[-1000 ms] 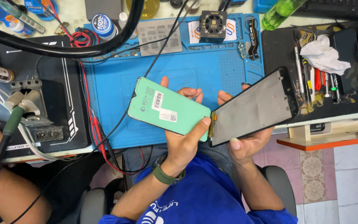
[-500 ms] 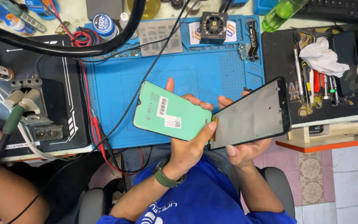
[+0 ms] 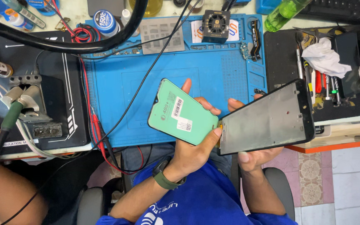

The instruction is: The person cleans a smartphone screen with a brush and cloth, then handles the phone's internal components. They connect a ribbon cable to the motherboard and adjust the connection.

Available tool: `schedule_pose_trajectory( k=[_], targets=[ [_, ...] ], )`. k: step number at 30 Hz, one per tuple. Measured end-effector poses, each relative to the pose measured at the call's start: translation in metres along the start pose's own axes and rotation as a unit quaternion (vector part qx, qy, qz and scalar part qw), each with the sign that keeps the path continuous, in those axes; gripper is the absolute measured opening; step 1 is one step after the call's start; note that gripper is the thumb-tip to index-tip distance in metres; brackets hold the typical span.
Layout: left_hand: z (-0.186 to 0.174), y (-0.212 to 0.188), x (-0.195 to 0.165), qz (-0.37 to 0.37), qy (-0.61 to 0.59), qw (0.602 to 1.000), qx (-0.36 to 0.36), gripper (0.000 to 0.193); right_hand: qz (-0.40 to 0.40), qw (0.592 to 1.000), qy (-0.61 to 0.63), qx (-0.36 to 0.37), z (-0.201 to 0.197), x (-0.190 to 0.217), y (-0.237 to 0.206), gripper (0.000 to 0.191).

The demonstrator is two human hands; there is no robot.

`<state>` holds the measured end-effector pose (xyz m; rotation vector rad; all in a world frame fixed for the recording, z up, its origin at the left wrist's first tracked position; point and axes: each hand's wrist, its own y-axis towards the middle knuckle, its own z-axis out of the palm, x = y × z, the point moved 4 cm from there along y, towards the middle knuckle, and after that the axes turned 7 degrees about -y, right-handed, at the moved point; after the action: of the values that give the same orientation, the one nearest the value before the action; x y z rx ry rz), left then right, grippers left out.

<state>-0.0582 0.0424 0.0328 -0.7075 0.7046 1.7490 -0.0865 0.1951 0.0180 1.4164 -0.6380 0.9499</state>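
A cluttered repair bench fills the view, its middle covered by a blue silicone work mat [image 3: 126, 100] with cables trailing across it, and beyond the bench edge a tiled floor shows at the lower right. Above the near edge of that mat the left hand [image 3: 192, 152] grips a green-backed display panel [image 3: 183, 111] from below, thumb pressed along the panel's right edge and the fingers curled up behind it so that their tips show past its far rim. Just to the right of those fingers the right hand [image 3: 253, 156] cradles a dark phone frame [image 3: 267, 118] from underneath, thumb against its near edge, fingertips peeking over the upper left corner. The two pieces meet at their inner ends, between the two thumbs, apparently joined there by a small yellowish flex. The panel's long axis runs up and to the left from the left thumb; the frame's runs up and to the right, away from the right fingers, so the pair open like a shallow V. Farther right of the right hand, well apart, a black tool tray [image 3: 280, 58] holds tweezers, screwdrivers and crumpled white tissue [image 3: 323, 58]. A green bottle [image 3: 286, 12] lies beyond the fingers at the bench's far side
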Motion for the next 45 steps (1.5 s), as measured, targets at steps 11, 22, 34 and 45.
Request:
schedule_pose_trajectory(
  k=[11,22,34,45],
  targets=[
    [0.004,0.000,-0.003,0.024,0.020,0.999,-0.005,0.096,-0.006,1.000,0.006,-0.006,0.001,-0.002,-0.002,0.097],
    [0.007,0.000,-0.002,0.024,0.041,0.999,0.012,0.096,-0.004,1.000,-0.007,-0.020,0.001,0.000,-0.003,0.099],
    [0.010,-0.001,-0.006,0.027,0.032,0.999,0.011,0.091,-0.014,0.999,-0.016,-0.036,0.003,0.001,-0.004,0.103],
    [0.012,0.001,0.001,-0.016,0.020,0.999,0.039,0.094,-0.047,0.998,-0.033,-0.009,-0.008,-0.002,-0.007,0.101]
  ],
)
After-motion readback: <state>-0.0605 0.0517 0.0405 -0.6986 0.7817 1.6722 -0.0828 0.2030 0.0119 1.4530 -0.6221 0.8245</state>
